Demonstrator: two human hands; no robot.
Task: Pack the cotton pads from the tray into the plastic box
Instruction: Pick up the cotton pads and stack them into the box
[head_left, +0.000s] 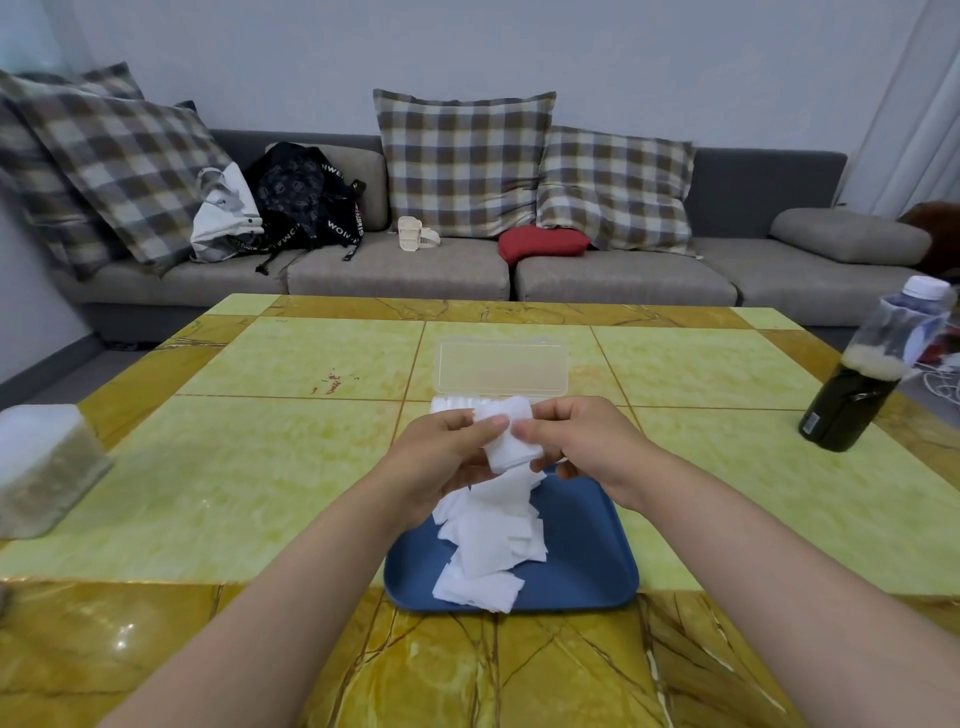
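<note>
The bench carried everything, and on it the blue tray lay below and nearer to us than the two grips. The clear box lay just beyond the grips. Its long axis ran left to right across our view and its lid was thrown open on the far side. The hands hid most of its body, but at its left end we saw white pads already lined up inside. A loose heap of pads trailed from under the grips down the tray's left half to its near rim.

A small stack was raised clear of the tray and held between both grips. The left grip pinched it with the thumb on top and the fingers curled beneath. The right grip closed on its other edge with the fingertips. We judged they were squaring the stack before loading it.

Both grips sat about level, so neither was clearly nearer the box. The forearms came in from the near corners and met over the tray's far end. We judged the coming move to be short: forward and down, with the stack turned to stand in line with the box's row.
</note>
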